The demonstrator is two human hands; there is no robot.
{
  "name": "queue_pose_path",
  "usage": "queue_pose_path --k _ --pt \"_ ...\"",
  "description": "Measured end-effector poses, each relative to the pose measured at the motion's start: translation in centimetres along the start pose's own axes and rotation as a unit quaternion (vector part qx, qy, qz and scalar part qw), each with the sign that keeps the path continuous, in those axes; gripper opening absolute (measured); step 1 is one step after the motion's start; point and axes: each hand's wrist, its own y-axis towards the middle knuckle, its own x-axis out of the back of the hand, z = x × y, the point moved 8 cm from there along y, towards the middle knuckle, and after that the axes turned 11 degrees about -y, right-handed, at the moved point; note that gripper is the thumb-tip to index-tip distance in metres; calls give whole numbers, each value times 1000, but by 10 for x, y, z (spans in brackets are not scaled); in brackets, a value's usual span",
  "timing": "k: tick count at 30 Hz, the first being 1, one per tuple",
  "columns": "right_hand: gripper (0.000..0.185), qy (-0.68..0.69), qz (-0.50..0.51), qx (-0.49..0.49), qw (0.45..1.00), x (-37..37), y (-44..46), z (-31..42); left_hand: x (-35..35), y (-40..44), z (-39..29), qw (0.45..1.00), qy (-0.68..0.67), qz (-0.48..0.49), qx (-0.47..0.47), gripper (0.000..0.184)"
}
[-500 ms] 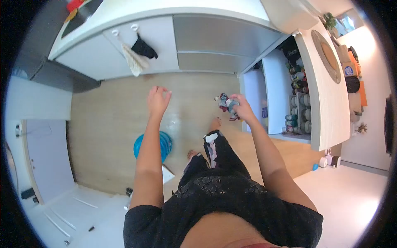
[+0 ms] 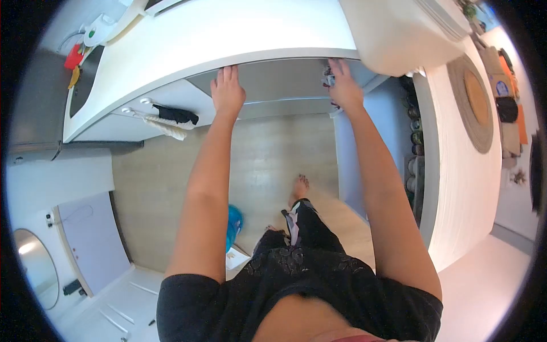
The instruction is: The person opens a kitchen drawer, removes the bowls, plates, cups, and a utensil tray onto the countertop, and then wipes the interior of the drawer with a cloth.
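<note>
My left hand (image 2: 228, 94) is at the top edge of the grey drawer front (image 2: 279, 82), just below the white counter. Its fingers reach over that edge, and the fingertips are partly hidden. Farther right along the same edge, my right hand (image 2: 346, 88) also has its fingers reaching up to the drawer's top. A crumpled patterned cloth (image 2: 328, 77), greyish blue with dark red parts, is held in it against the drawer front. Most of the cloth is hidden behind the hand.
The white counter (image 2: 245, 34) runs across the top, with a cream bin-like container (image 2: 399, 40) at its right. An open pull-out cabinet (image 2: 419, 171) holding jars stands at right. Black cloth (image 2: 175, 114) hangs on the left cabinet door. A blue round object (image 2: 234, 225) lies by my feet.
Both hands have moved forward from above the floor to the drawer's top edge. The patterned cloth has gone along in my right hand. My body has come closer to the counter.
</note>
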Motion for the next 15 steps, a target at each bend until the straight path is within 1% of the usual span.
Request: queue_pose_path --k 2,4,6,7,9,12,13,15 --pt "76 7 11 7 1000 -3 8 -3 3 -1 -3 998 11 -62 -17 64" --pt "75 18 17 11 1000 -6 17 -5 1 1 2 999 7 -48 -7 63" --pt "73 35 -27 0 999 -3 19 -7 -6 -3 5 999 3 -33 -4 62" --pt "73 40 -26 1 999 -6 17 -3 -11 -6 6 999 -4 -35 4 61" --pt "71 43 -51 -45 997 0 23 -4 -9 10 5 999 -12 -53 4 60" --pt "72 23 -37 -54 998 -4 18 -3 -10 2 0 998 -4 -60 17 61" --pt "72 21 -34 -54 998 -6 14 -7 -7 -1 -1 998 -3 -65 9 62" --pt "71 26 -67 -5 997 -2 7 -4 -3 -7 -3 997 -1 -74 -1 62"
